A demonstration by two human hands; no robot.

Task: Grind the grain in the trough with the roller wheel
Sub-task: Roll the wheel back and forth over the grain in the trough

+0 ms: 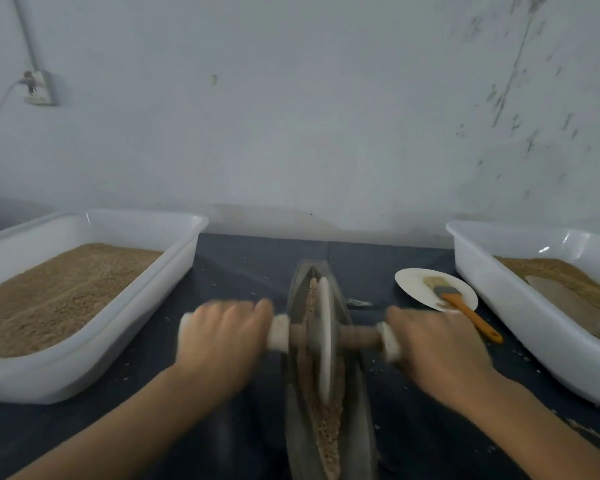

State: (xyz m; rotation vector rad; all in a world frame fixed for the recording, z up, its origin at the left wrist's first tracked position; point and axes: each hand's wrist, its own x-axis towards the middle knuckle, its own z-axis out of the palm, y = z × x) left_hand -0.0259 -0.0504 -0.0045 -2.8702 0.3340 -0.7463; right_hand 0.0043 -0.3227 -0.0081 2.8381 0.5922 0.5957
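A long dark boat-shaped trough (354,410) runs away from me down the middle of the dark table. Brown grain (329,431) lies along its groove. A pale roller wheel (325,341) stands on edge in the groove, on a wooden axle (359,336) with pale wrapped handles. My left hand (222,341) grips the left handle, and my right hand (437,348) grips the right handle. Both hands are blurred.
A white tub (174,271) full of brown grain stands at the left. At the right, another white tub (499,306) holds grain and a flat scoop. Between trough and right tub sits a white plate (416,289) with an orange-handled brush (465,311). Wall behind.
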